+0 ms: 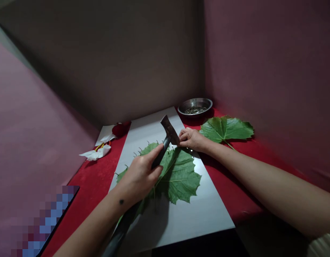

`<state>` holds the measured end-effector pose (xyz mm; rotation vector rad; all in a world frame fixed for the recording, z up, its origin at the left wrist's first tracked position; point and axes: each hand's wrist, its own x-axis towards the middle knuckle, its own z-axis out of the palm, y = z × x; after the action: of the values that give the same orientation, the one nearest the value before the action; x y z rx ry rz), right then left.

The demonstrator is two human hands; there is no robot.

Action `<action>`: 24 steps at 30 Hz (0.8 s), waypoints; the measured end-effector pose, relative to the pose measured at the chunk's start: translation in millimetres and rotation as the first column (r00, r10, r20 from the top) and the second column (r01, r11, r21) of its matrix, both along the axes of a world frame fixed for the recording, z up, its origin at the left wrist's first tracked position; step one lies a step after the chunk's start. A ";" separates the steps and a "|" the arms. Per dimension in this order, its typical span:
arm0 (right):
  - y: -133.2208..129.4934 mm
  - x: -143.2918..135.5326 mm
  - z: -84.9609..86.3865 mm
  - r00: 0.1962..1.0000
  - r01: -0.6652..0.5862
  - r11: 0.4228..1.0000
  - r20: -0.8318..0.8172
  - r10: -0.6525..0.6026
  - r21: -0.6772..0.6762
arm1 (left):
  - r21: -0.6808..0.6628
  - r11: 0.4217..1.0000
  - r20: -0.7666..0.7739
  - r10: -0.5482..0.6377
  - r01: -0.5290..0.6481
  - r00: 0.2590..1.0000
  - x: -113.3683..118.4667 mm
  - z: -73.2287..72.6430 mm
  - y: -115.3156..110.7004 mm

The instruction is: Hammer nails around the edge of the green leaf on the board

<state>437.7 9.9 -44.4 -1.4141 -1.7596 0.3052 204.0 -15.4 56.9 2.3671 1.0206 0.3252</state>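
Wht board [191,225]; leaf [181,175] below L hand [143,171], hammer [169,131]

1. Far left: a red rounded object [118,130] beside white paper [106,134].
2. Nearer, crumpled white tissue [95,153] against thin yellow-and-red pieces [101,145].
3. Near left: a dark-edged flat object [56,214], pixelated.
4. Left and right: pinkish walls [261,71].

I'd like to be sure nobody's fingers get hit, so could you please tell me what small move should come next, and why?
I would probably draw the hammer slightly away from the right hand before any tap: the left hand grips its handle, and its head sits right by the right fingertips at the far edge of the leaf, near several upright nails.
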 end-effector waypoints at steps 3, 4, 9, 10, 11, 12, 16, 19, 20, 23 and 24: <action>0.2 0.4 -0.4 1.000 -0.004 1.000 -0.007 0.004 -0.003 | -0.051 0.999 0.068 0.013 -0.009 0.998 -0.5 1.9 0.0; 0.3 0.5 -0.4 1.000 -0.007 1.000 -0.012 0.007 -0.005 | -0.031 0.999 0.100 0.025 -0.022 0.995 -0.7 2.9 -0.6; -0.3 0.1 1.2 1.000 -0.006 1.000 0.011 0.006 -0.008 | 0.100 0.995 0.021 -0.011 0.009 1.000 1.0 2.3 -0.1; -0.6 0.0 1.6 1.000 -0.003 1.000 0.019 0.003 -0.011 | 0.094 0.995 -0.023 -0.032 0.034 0.999 1.4 2.6 0.6; -0.8 -0.1 1.9 1.000 -0.002 1.000 0.023 0.002 -0.013 | 0.086 0.995 -0.050 -0.045 0.049 0.998 1.5 3.5 1.0; -1.1 -0.1 2.1 1.000 -0.004 1.000 0.024 0.005 -0.016 | 0.083 0.995 -0.051 -0.047 0.052 0.998 1.3 5.0 1.0; -1.2 -0.1 1.8 1.000 -0.009 1.000 0.003 0.009 -0.010 | 0.155 0.987 0.076 0.029 -0.041 0.997 -0.2 9.3 -1.6; -1.1 -0.3 2.0 1.000 -0.010 1.000 0.008 0.010 -0.013 | 0.171 0.985 0.032 0.022 -0.027 0.999 -0.5 4.8 -0.3; -1.0 -0.4 2.2 1.000 -0.009 1.000 0.013 0.009 -0.019 | 0.162 0.987 -0.015 -0.005 0.007 1.000 -0.4 3.1 0.7; -0.8 -0.5 2.7 1.000 -0.005 0.999 0.022 0.006 -0.036 | 0.155 0.987 -0.084 -0.038 0.051 0.996 -1.2 3.6 1.7; -0.7 -0.4 2.7 1.000 -0.007 0.999 0.022 0.008 -0.035 | 0.168 0.985 -0.061 -0.020 0.030 0.998 -1.9 6.0 0.7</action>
<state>437.3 9.2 -41.7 -1.4413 -1.7853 0.3271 202.1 -14.7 62.9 2.5533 1.0250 0.3466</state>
